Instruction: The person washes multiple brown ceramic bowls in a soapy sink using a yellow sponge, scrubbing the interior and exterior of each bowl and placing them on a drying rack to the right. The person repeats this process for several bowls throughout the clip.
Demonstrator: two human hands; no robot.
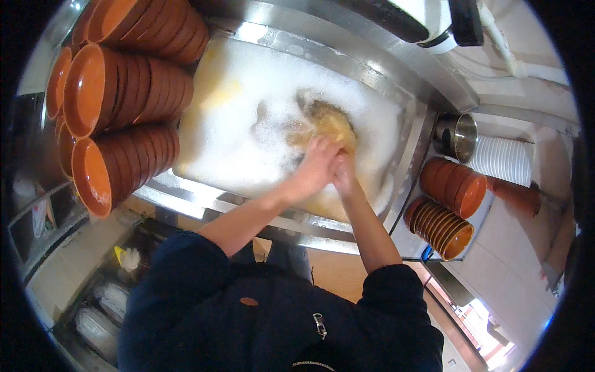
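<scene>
My left hand [320, 158] and my right hand [344, 169] are pressed together over a steel sink [409, 135] full of soapy water. Thick white foam [232, 139] covers most of the surface. Just beyond my fingers the foam parts around a yellowish-brown patch [333, 124], blurred, either murky water or something under it. The fingertips overlap and are smeared by motion, so whether anything lies between them is hidden.
Tall stacks of brown clay bowls [88, 90] lie on their sides at the left rim. On the right ledge are more clay bowls [470, 195], ridged brown bowls [458, 239], a steel pot [458, 135] and a stack of white dishes [504, 160]. A blurred arm [558, 246] shows far right.
</scene>
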